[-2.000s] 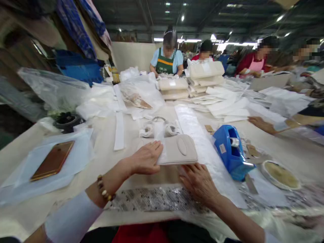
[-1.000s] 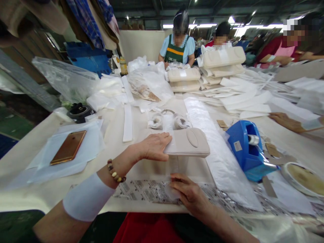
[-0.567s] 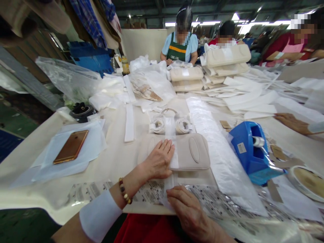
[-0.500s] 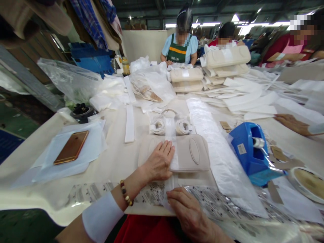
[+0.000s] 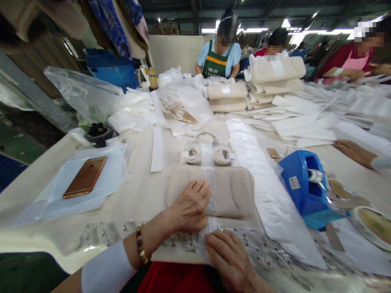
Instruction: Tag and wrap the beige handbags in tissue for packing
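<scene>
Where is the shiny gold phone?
In the head view, the phone lies on thin white sheets at the table's left side, left of the beige pad under the left hand.

On the surface, the pad lies centre: cord coils at its 12 o'clock, tape dispenser at 3, phone at 9.

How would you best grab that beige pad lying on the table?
The beige pad lies flat and long; the left hand presses its left half and a white strip crosses its middle. So probably take its bare right end, from the right, thumb over, fingers under.
</scene>
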Available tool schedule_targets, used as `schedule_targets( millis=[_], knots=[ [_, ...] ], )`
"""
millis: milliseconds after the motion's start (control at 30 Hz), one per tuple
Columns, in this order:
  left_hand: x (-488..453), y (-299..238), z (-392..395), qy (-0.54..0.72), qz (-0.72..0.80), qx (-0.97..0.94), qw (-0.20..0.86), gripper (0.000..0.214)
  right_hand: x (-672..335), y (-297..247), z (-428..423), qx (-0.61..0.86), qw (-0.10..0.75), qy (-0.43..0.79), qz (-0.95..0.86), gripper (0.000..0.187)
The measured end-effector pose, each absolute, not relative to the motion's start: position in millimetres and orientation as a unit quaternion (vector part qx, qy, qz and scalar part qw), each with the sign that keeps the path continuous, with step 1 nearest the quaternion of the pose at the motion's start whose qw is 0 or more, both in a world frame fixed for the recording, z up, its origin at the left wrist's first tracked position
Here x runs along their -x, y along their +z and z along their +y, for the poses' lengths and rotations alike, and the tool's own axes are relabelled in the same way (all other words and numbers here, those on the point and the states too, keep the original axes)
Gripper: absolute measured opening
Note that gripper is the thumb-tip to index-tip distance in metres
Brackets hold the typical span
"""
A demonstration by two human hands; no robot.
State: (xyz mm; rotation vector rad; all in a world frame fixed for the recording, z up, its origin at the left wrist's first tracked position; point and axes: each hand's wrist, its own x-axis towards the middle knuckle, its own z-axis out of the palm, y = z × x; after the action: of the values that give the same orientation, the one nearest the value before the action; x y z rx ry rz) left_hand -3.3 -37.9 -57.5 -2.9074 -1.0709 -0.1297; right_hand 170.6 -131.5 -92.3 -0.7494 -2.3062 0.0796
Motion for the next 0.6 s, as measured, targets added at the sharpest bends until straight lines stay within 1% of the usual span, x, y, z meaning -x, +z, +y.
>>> schedule_targets(
  millis=[133, 200, 400, 533, 600],
  knots=[
    [5, -51, -34, -0.055, -0.354, 0.934, 0.009, 0.042, -174, -92, -131, 0.293, 0.341, 0.007, -0.893, 0.034],
    [5, -50, -29, -0.053, -0.353, 0.934, 0.003, 0.037, -173, -94, -131, 0.293, 0.339, 0.014, -0.894, 0.033],
    [4, -51, -22, -0.051, -0.348, 0.936, -0.021, 0.043, -173, -100, -131, 0.292, 0.344, 0.019, -0.892, 0.033],
    [4, -55, -26, -0.061, -0.348, 0.936, -0.01, 0.064, -171, -101, -130, 0.288, 0.359, 0.013, -0.888, 0.03],
    [2, -57, -29, -0.05, -0.355, 0.933, -0.011, 0.069, -170, -101, -129, 0.287, 0.368, 0.015, -0.884, 0.028]
  ],
)
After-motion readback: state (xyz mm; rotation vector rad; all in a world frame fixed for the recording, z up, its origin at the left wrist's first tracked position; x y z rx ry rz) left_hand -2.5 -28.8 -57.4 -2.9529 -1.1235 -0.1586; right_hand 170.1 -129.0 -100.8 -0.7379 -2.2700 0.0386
